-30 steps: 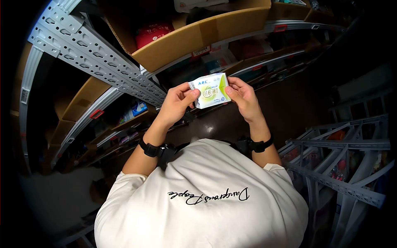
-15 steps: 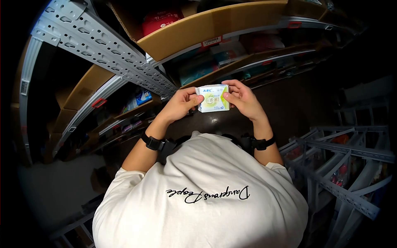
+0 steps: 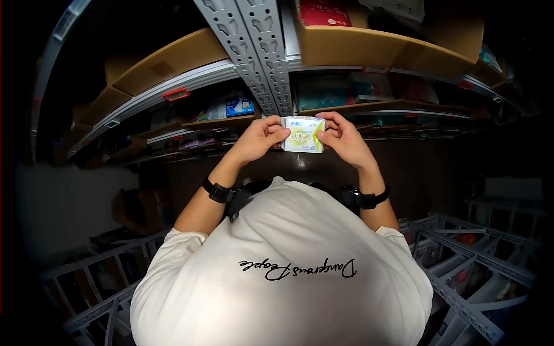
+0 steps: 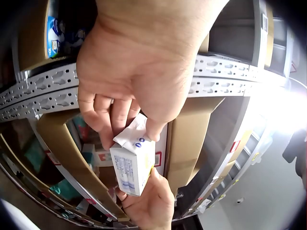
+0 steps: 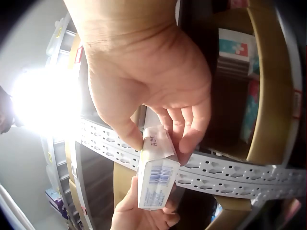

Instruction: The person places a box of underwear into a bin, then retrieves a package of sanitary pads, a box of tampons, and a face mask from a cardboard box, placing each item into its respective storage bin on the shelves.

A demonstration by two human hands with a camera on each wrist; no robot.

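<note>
A small white-and-green pack of sanitary pads (image 3: 303,141), marked ABC, is held upright in front of the chest, its printed front toward the head camera. My left hand (image 3: 259,140) pinches its left end, thumb on the front and fingers behind. The opposite end is gripped the same way by my right hand (image 3: 347,143). In the left wrist view, the folded end of the pack (image 4: 136,132) sits between left thumb and fingers. A barcode shows on the side of the pack (image 5: 158,179) in the right wrist view.
Beyond the hands stands a perforated metal shelf post (image 3: 266,55). Cardboard bins (image 3: 381,49) line the shelves on both sides, one with a red package (image 3: 324,12). A blue package (image 3: 239,106) lies on a lower shelf. Metal racks (image 3: 461,259) stand behind at the right.
The view has turned left, so the shelf post now stands near the middle, beyond the pack. Both hands keep hold of the pack, which has become more level.
</note>
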